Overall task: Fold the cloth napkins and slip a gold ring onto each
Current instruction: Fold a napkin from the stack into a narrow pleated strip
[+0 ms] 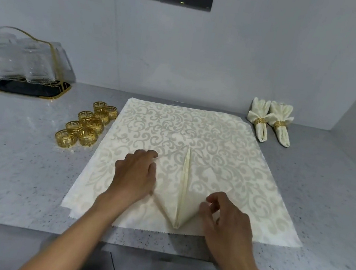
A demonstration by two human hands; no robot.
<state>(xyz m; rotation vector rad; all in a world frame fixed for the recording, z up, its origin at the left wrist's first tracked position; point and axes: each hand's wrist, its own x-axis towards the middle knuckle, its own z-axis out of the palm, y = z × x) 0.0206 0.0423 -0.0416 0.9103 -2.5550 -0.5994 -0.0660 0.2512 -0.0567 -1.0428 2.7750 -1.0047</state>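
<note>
Napkin half folded into a kite shape, both hands on it

The folded napkin (178, 192) lies on top of a stack of flat napkins (228, 146) spread on the grey speckled surface (20, 158), its point facing the near edge. Left hand (136, 174) lies flat with fingers straight, pressing the left flap. Right hand (227, 219) has fingers curled, pinching the right flap's edge. Loose gold rings (86, 124) sit clustered just left of the stack. Two finished ringed napkins (270, 122) lie at the far right by the wall, and a glass rack (26, 63) sits far left.
</note>
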